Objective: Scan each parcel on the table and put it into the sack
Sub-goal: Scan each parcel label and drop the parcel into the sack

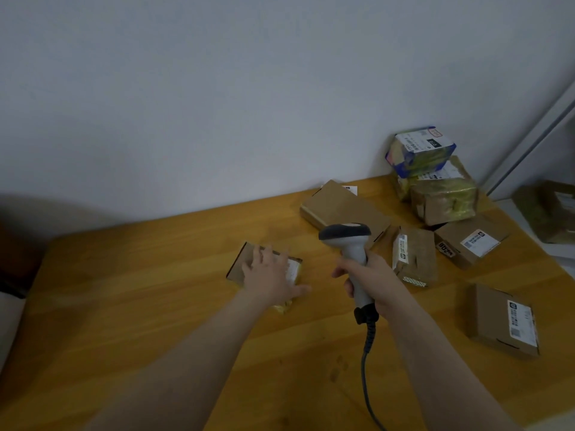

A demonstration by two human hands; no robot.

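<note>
Steadying the small parcel (pixel 249 262) mid-frame, left hand (pixel 270 275) lies fingers spread while right hand (pixel 370 281) wraps the scanner (pixel 348 244) for scanning.

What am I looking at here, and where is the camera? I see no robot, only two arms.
There is no machine: a person works with bare hands, and the single picture comes from a wide-angle camera on their head, looking forward and down. The left hand lies flat on a small parcel on the wooden table. The right hand grips a handheld barcode scanner, its cable trailing toward the person. To the right lie more cardboard parcels: a flat box, three labelled boxes, and two taped parcels stacked by the wall. The sack is not in view.
</note>
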